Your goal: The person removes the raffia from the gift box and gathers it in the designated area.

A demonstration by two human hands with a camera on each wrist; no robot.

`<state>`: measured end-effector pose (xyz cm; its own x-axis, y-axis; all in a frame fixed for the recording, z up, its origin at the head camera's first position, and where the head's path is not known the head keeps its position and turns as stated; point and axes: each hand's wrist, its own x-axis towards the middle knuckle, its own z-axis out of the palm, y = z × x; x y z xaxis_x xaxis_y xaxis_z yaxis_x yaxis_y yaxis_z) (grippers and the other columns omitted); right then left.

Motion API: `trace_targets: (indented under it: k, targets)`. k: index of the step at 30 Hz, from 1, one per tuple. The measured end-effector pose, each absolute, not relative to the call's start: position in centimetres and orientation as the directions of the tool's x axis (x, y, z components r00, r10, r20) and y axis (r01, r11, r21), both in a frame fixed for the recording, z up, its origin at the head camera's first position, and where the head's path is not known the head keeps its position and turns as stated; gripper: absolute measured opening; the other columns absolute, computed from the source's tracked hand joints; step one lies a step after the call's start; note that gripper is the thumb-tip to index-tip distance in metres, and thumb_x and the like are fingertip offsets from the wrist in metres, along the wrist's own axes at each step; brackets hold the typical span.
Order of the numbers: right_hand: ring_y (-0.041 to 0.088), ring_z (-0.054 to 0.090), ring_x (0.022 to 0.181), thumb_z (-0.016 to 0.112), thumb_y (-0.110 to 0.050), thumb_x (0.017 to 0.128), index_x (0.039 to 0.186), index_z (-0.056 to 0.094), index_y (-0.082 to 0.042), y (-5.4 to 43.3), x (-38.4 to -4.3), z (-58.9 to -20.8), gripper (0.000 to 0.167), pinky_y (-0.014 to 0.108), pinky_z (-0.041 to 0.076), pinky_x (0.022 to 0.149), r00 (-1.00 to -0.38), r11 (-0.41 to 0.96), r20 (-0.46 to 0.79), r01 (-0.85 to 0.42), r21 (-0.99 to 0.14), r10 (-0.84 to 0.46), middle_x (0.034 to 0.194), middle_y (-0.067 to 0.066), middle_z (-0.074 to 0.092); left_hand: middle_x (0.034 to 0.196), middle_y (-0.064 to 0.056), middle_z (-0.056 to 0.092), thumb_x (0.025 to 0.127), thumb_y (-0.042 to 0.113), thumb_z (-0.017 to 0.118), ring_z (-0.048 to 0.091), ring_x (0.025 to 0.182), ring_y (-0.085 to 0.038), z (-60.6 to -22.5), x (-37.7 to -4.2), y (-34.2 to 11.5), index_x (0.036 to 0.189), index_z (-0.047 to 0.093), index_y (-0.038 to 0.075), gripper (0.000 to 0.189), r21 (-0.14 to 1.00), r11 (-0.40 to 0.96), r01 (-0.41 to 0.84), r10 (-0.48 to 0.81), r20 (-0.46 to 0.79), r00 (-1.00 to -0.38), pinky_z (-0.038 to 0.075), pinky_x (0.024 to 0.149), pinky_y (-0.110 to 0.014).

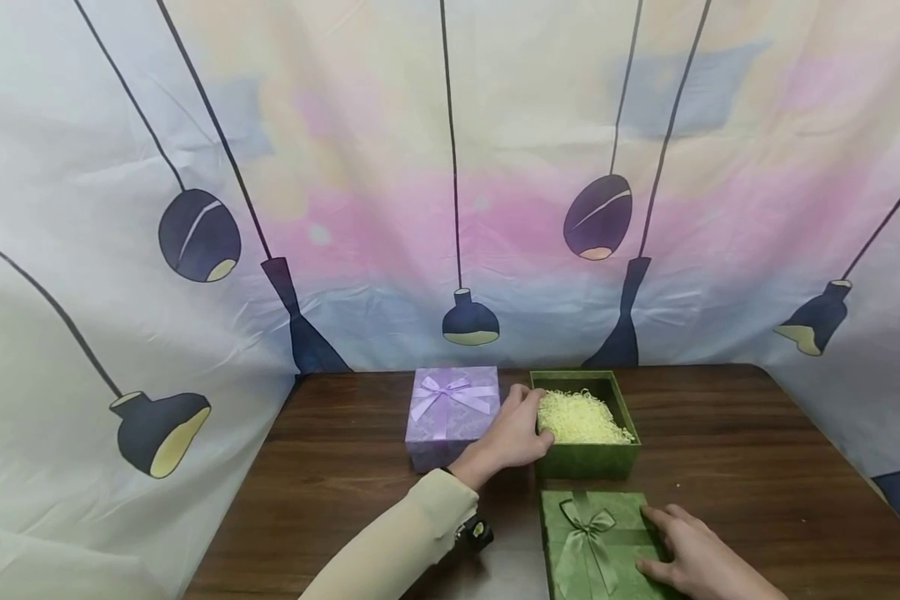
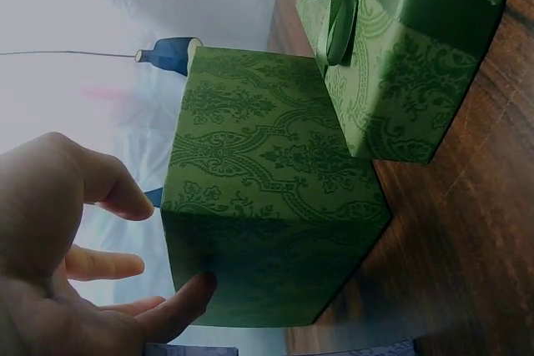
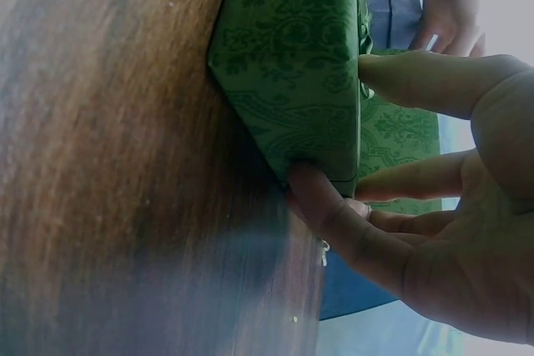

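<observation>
Green open box (image 1: 585, 460) mid-table, holds pale shredded filler (image 1: 581, 418). Left hand (image 1: 512, 433) fingers wide, cupping its left wall. Right hand (image 1: 688, 552) curled on green lid (image 1: 596, 546), near edge. Purple box (image 1: 452, 412) closed, left. Risk: loose grip tips box, filler spills; lid slips off table edge.

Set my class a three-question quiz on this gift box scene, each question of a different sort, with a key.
1. True or false: the open green box holds pale shredded paper.
2. Which hand rests on the green lid? A left hand B right hand
3. What colour is the closed box beside the left hand?

Key: 1 true. 2 B, the right hand. 3 purple.
</observation>
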<state>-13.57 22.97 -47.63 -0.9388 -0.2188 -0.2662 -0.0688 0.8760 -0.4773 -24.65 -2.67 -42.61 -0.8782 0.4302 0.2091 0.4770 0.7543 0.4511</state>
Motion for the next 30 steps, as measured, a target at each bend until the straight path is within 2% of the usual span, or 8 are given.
trace_targets:
  k: [4,7,11,19,23,28,30]
  targets:
    - [0.038,0.058,0.107,0.081,-0.044,0.075,0.133,0.053,0.006,22.9,-13.6,-47.8,0.082,0.056,0.049,0.083,-0.941,0.883,-0.264,-0.071,-0.463,-0.214,0.120,0.020,0.057,0.135,-0.016,0.044,0.085,0.017,0.061,0.055,0.105,-0.022,-42.7,-24.9,-2.5,0.144,0.044,0.007,0.062,0.465,0.759,0.456,0.424,0.180,-0.888,0.049,0.087,-0.031]
    - [0.047,0.054,0.114,0.079,-0.046,0.075,0.134,0.052,0.006,22.9,-13.5,-47.8,0.083,0.060,0.046,0.086,-0.939,0.889,-0.271,-0.071,-0.452,-0.213,0.126,0.030,0.053,0.137,-0.016,0.043,0.085,0.016,0.060,0.055,0.099,-0.020,-42.8,-25.2,-2.4,0.145,0.042,0.007,0.063,0.476,0.761,0.441,0.420,0.157,-0.894,0.048,0.080,-0.029]
    - [0.056,0.046,0.118,0.078,-0.048,0.076,0.135,0.051,0.006,23.0,-13.4,-47.8,0.085,0.064,0.044,0.088,-0.935,0.894,-0.284,-0.068,-0.443,-0.211,0.132,0.040,0.045,0.137,-0.018,0.043,0.084,0.013,0.060,0.056,0.102,-0.021,-42.6,-25.6,-2.1,0.145,0.042,0.006,0.064,0.476,0.762,0.439,0.421,0.150,-0.895,0.049,0.081,-0.029]
    - [0.059,0.039,0.124,0.078,-0.049,0.077,0.136,0.050,0.006,23.0,-13.6,-47.5,0.086,0.065,0.042,0.090,-0.931,0.887,-0.299,-0.052,-0.460,-0.210,0.135,0.043,0.040,0.140,-0.020,0.041,0.086,0.010,0.058,0.059,0.104,-0.027,-42.0,-26.4,-1.9,0.148,0.037,0.005,0.066,0.458,0.793,0.401,0.408,0.088,-0.909,0.051,0.084,-0.033]
    - [0.059,0.039,0.124,0.078,-0.048,0.077,0.136,0.050,0.006,23.1,-13.6,-47.5,0.085,0.065,0.042,0.090,-0.931,0.887,-0.298,-0.054,-0.459,-0.211,0.135,0.043,0.041,0.143,-0.022,0.039,0.087,0.010,0.057,0.060,0.105,-0.031,-41.7,-26.8,-1.9,0.149,0.035,0.004,0.066,0.453,0.802,0.389,0.421,0.034,-0.907,0.051,0.081,-0.035]
    - [0.059,0.038,0.125,0.078,-0.048,0.076,0.136,0.050,0.006,23.1,-13.6,-47.7,0.085,0.066,0.041,0.091,-0.933,0.883,-0.294,-0.051,-0.467,-0.209,0.135,0.043,0.041,0.137,-0.022,0.045,0.084,0.009,0.060,0.060,0.089,-0.027,-41.6,-27.2,-2.0,0.140,0.047,0.002,0.058,0.412,0.819,0.399,0.438,-0.001,-0.899,0.049,0.072,-0.034]
    - [0.059,0.038,0.125,0.078,-0.048,0.076,0.136,0.050,0.005,23.0,-13.6,-47.8,0.085,0.067,0.040,0.092,-0.932,0.882,-0.297,-0.046,-0.468,-0.206,0.135,0.043,0.041,0.133,-0.022,0.047,0.085,0.011,0.060,0.059,0.087,-0.026,-41.5,-27.4,-2.0,0.135,0.051,0.001,0.053,0.393,0.823,0.409,0.445,0.000,-0.895,0.049,0.072,-0.034]
